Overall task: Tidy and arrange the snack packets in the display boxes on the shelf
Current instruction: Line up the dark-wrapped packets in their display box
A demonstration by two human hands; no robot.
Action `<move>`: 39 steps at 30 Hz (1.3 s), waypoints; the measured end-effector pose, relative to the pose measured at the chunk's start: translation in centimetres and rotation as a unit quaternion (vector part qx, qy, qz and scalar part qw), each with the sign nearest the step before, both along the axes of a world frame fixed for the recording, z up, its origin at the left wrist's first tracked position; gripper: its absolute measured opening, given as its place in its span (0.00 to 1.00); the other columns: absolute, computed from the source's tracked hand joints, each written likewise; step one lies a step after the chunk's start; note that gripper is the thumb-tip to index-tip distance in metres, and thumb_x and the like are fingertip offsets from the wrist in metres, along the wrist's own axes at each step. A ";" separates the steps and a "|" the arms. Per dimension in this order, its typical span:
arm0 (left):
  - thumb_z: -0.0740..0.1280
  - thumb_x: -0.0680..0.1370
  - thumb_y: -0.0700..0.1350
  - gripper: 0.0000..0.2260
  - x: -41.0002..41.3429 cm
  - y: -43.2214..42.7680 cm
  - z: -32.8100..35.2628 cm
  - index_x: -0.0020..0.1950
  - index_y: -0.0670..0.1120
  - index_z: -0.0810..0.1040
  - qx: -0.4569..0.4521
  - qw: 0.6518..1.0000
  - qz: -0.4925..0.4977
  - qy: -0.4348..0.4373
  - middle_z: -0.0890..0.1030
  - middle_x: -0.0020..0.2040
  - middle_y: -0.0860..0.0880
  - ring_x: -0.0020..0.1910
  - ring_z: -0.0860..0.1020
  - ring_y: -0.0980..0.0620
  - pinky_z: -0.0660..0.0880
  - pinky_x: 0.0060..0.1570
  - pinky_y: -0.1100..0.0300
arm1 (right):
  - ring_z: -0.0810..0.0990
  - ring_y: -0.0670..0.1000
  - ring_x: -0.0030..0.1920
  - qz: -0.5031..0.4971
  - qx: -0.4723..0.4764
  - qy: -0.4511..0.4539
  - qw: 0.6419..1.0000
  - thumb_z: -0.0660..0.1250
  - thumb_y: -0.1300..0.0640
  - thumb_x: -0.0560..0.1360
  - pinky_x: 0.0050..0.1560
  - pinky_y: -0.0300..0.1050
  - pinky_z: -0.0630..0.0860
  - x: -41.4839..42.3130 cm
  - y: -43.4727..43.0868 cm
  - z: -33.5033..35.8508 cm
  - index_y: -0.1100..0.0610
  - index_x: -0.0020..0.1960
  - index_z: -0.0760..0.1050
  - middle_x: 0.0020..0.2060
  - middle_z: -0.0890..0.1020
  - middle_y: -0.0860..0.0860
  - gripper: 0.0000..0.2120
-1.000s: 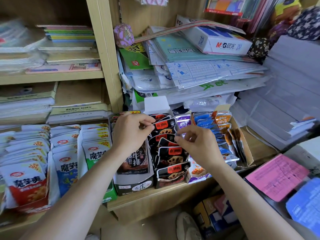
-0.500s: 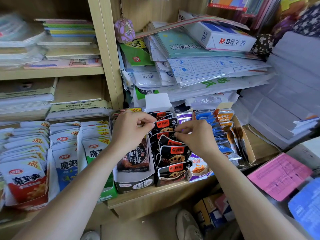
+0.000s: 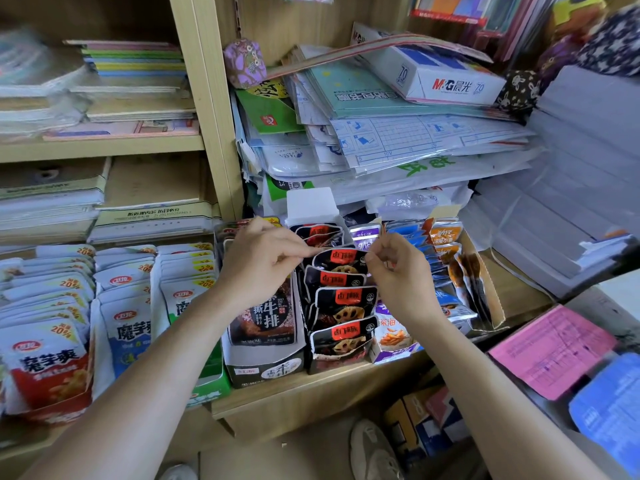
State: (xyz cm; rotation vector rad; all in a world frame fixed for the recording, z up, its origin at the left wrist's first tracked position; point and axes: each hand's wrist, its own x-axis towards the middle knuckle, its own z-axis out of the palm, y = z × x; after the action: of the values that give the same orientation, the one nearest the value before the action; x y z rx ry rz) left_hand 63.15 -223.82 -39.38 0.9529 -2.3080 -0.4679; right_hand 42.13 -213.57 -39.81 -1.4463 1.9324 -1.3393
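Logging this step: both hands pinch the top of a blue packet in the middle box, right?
Not blue: the head view shows the left hand and right hand pinching the top of a black, red-labelled packet in the middle box.

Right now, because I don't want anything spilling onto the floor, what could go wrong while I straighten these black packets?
The left hand and right hand pinch one black packet mid-row.
1. Its neighbours overlap loosely; lifting it may drag them out of the display box.
2. That box sits at the shelf edge; a forward tug could slide it off.
3. The right wrist hangs over the purple packets and might knock them.
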 end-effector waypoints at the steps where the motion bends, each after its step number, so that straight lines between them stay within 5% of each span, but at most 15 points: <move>1: 0.69 0.80 0.45 0.11 0.0 0.0 0.0 0.58 0.58 0.84 -0.006 1.000 -0.010 -0.021 0.83 0.53 0.62 0.53 0.68 0.54 0.64 0.56 0.55 | 0.77 0.44 0.40 0.006 0.000 0.002 1.000 0.65 0.60 0.80 0.43 0.38 0.72 0.1 0.1 0.0 0.53 0.46 0.75 0.38 0.79 0.45 0.05; 5: 0.66 0.82 0.42 0.13 0.0 0.2 0.0 0.62 0.58 0.82 0.015 0.999 -0.003 0.030 0.82 0.53 0.62 0.54 0.69 0.54 0.66 0.57 0.53 | 0.79 0.45 0.39 0.007 0.004 0.013 1.000 0.66 0.60 0.80 0.44 0.36 0.73 0.0 0.4 0.0 0.52 0.46 0.76 0.37 0.81 0.46 0.05; 9: 0.69 0.76 0.46 0.07 0.3 1.0 0.4 0.50 0.52 0.86 -0.024 0.993 0.017 0.116 0.82 0.45 0.60 0.50 0.76 0.55 0.73 0.54 0.51 | 0.82 0.45 0.39 0.016 0.003 0.029 0.999 0.69 0.61 0.78 0.41 0.37 0.76 -0.2 0.5 0.1 0.54 0.45 0.80 0.37 0.83 0.45 0.05; 13: 0.69 0.75 0.59 0.11 0.8 2.7 -0.3 0.50 0.57 0.86 -0.028 0.998 -0.028 0.054 0.80 0.46 0.61 0.49 0.78 0.57 0.75 0.53 0.48 | 0.83 0.46 0.39 0.036 0.017 0.034 0.999 0.72 0.61 0.76 0.44 0.46 0.81 0.1 0.4 0.0 0.56 0.45 0.84 0.36 0.85 0.46 0.03; 17: 0.70 0.75 0.60 0.09 0.8 3.5 -0.6 0.44 0.57 0.87 -0.045 0.998 -0.009 0.039 0.79 0.43 0.61 0.45 0.78 0.59 0.76 0.51 0.49 | 0.84 0.48 0.42 0.040 0.017 0.013 0.999 0.70 0.59 0.78 0.48 0.51 0.82 0.0 0.3 -0.1 0.56 0.51 0.85 0.40 0.86 0.48 0.05; 20: 0.73 0.73 0.57 0.07 0.6 3.9 -0.6 0.39 0.55 0.86 -0.009 0.998 0.027 0.055 0.79 0.38 0.60 0.39 0.78 0.60 0.75 0.42 0.57 | 0.83 0.43 0.47 0.057 0.010 0.024 0.998 0.69 0.56 0.79 0.50 0.46 0.81 0.2 0.6 -0.1 0.53 0.61 0.82 0.50 0.84 0.45 0.11; 25: 0.77 0.71 0.56 0.05 -0.3 4.6 -0.7 0.41 0.57 0.86 0.013 0.993 0.095 0.071 0.79 0.32 0.60 0.37 0.79 0.61 0.69 0.32 0.67 | 0.65 0.48 0.73 0.111 0.029 0.177 0.978 0.63 0.40 0.79 0.72 0.47 0.65 0.3 1.0 -0.4 0.50 0.75 0.69 0.74 0.71 0.45 0.28; 28: 0.77 0.69 0.59 0.10 -0.6 4.6 -0.7 0.44 0.57 0.82 -0.004 0.990 0.123 0.070 0.79 0.31 0.61 0.35 0.78 0.63 0.71 0.32 0.66 | 0.63 0.45 0.76 0.147 0.064 0.178 0.971 0.62 0.41 0.81 0.74 0.43 0.61 0.6 1.2 -0.4 0.50 0.78 0.66 0.76 0.68 0.46 0.29; 30: 0.77 0.69 0.61 0.14 -0.6 4.3 -0.7 0.46 0.55 0.80 -0.046 0.989 0.126 0.066 0.79 0.35 0.61 0.37 0.76 0.63 0.73 0.37 0.64 | 0.66 0.45 0.74 0.142 0.059 0.195 0.969 0.65 0.44 0.80 0.74 0.43 0.64 0.6 1.2 -0.3 0.50 0.76 0.68 0.73 0.72 0.46 0.26; 34: 0.63 0.77 0.62 0.24 -0.6 3.2 -0.9 0.68 0.52 0.79 -0.094 0.992 0.085 -0.013 0.81 0.59 0.55 0.58 0.71 0.52 0.71 0.57 0.54 | 0.68 0.47 0.73 0.135 0.047 0.208 0.968 0.66 0.48 0.81 0.72 0.51 0.69 0.5 1.1 -0.4 0.49 0.75 0.71 0.72 0.74 0.46 0.23; 39: 0.57 0.80 0.59 0.21 -0.7 3.4 -1.6 0.68 0.56 0.80 -0.111 0.991 0.056 -0.051 0.80 0.62 0.61 0.60 0.69 0.51 0.67 0.58 0.50 | 0.68 0.47 0.73 0.134 -0.003 0.237 0.962 0.68 0.51 0.79 0.66 0.44 0.71 0.7 1.0 -0.4 0.53 0.72 0.72 0.78 0.63 0.45 0.22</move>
State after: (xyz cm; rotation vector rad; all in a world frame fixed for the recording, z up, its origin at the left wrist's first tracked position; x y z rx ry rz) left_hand 62.48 -220.38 -40.98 1.0079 -2.3238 -0.1146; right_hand 42.79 -212.60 -40.25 -2.0933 1.8991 -0.9368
